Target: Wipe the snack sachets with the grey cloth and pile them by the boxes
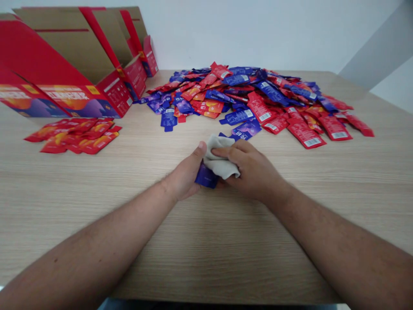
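Note:
My left hand (187,174) is closed round a blue sachet (205,177), holding it just above the wooden table (206,241). Over the sachet's top my right hand (253,170) presses a crumpled grey cloth (221,162) with its fingers curled on it. Both hands meet at the table's middle. Most of the sachet is hidden under the cloth and fingers.
A big heap of red and blue sachets (258,101) spreads across the far side. A small stack of red sachets (75,137) lies at the left, in front of several open red cardboard display boxes (74,77). A white wall stands behind.

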`<state>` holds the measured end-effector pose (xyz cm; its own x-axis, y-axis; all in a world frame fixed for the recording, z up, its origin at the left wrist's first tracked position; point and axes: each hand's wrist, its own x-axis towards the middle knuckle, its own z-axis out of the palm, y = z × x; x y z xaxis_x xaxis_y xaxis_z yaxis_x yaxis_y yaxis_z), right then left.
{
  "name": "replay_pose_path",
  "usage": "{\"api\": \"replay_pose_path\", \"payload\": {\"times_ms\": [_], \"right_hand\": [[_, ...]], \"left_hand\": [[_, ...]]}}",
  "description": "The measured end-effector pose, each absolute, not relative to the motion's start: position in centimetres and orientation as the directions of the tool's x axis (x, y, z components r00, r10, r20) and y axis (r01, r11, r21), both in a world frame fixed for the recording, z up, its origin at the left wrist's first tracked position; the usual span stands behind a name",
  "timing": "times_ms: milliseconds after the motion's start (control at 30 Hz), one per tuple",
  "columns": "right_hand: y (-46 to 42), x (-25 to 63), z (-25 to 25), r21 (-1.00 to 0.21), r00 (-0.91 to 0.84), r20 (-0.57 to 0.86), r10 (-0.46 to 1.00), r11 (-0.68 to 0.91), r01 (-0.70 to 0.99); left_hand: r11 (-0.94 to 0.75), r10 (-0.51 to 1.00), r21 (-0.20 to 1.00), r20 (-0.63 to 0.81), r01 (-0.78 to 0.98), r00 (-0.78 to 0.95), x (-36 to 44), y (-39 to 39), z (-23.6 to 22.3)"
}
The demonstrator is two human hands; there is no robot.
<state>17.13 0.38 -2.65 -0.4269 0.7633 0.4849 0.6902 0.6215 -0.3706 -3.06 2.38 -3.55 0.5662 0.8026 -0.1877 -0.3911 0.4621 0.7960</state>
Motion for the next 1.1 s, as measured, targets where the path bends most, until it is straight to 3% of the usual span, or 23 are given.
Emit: {"api": "replay_pose_path", "payload": {"times_ms": [100,267,433,600,767,933,1100], "right_hand": [[0.68,17.41,-2.71,-0.377,-0.325,0.511,0.796,0.547,0.747],[0.44,17.24,-2.71,-0.354,-0.446,0.470,0.762,0.625,0.696],[0.65,17.45,-2.76,-0.359,-0.347,0.504,0.791,0.557,0.749],[0.30,17.11,-2.75,-0.328,-0.449,0.499,0.741,0.641,0.694],[0.56,17.41,-2.67,-0.343,-0.336,0.533,0.776,0.561,0.753],[0.45,17.30,-2.65,-0.336,-0.439,0.498,0.748,0.633,0.698],[0.71,17.62,-2.62,-0.358,-0.325,0.518,0.791,0.545,0.758]], "left_hand": [[0.514,0.752,0.797,-0.241,-0.317,0.613,-3.32,2.53,-3.51],[0.457,0.795,0.812,-0.190,-0.363,0.577,-3.16,2.44,-3.66],[0.503,0.760,0.803,-0.234,-0.319,0.607,-3.15,2.46,-3.62],[0.431,0.825,0.811,-0.176,-0.397,0.536,-2.88,2.36,-3.70],[0.507,0.753,0.807,-0.244,-0.302,0.612,-3.18,2.36,-3.49],[0.449,0.806,0.816,-0.194,-0.363,0.560,-3.08,2.25,-3.48],[0.504,0.750,0.807,-0.233,-0.307,0.619,-3.27,2.41,-3.68]]}}
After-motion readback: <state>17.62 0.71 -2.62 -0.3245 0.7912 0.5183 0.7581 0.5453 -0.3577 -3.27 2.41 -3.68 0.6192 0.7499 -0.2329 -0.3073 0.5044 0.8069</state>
